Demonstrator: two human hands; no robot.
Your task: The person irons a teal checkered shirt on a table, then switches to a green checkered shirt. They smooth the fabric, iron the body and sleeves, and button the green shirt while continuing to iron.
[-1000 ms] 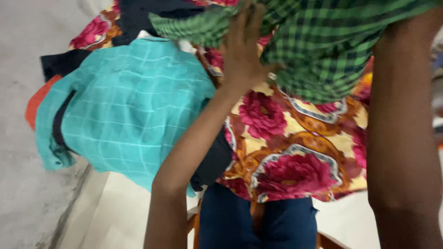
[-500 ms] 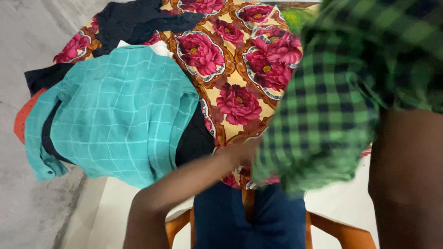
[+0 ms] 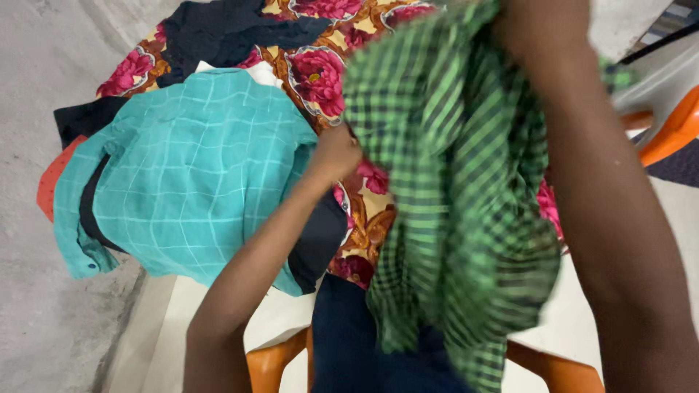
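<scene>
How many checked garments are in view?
2. A green checked shirt hangs from both hands, left hand at its edge; a teal checked shirt lies spread on the pile at left. Others may be buried.

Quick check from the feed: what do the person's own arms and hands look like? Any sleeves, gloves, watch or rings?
Both arms are bare as far as the view reaches: no sleeves, gloves, watch or bands show. The left hand is bare too, with no ring visible, though its fingers are partly hidden. The right hand is out of view at the top edge; only its bare forearm shows, close to the camera and blurred.
</scene>
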